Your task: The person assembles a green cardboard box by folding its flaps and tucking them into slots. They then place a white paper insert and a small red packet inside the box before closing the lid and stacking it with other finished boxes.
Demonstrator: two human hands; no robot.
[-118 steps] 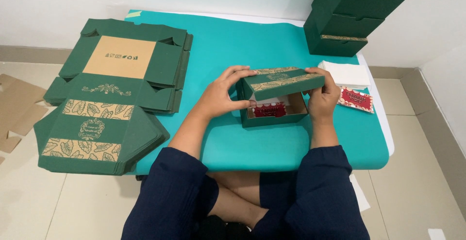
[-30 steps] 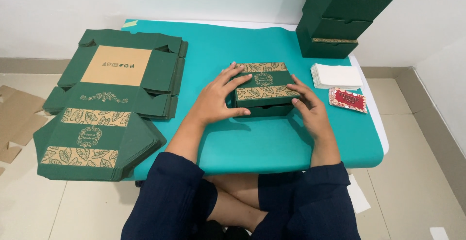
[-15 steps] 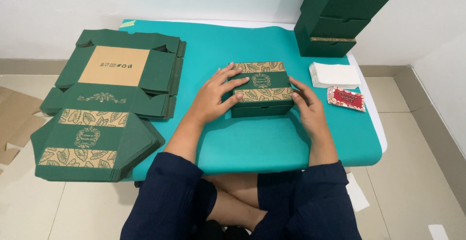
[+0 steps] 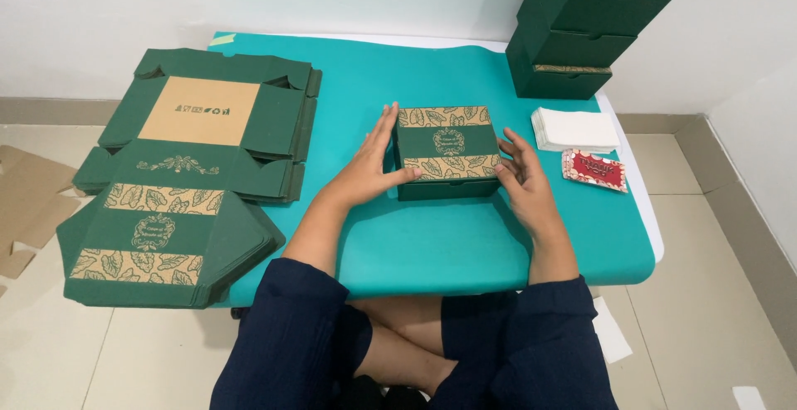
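Teal matte table cover (image 4: 432,244): smooth, rectangular. Flat die-cut cardboard blanks (image 4: 178,182), dark green with kraft leaf bands, lie stacked at left. Closed rectangular green box (image 4: 447,151) sits at table centre. Left hand (image 4: 369,165) and right hand (image 4: 521,179), fingers extended, flank its sides without gripping. White napkin stack (image 4: 574,129) and red card (image 4: 594,169) lie right.

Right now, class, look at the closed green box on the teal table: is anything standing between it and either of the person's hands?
Nothing visible does. The left hand lies flat against the left side of the closed green box, and the right hand is at its right side, with only bare teal table around them.
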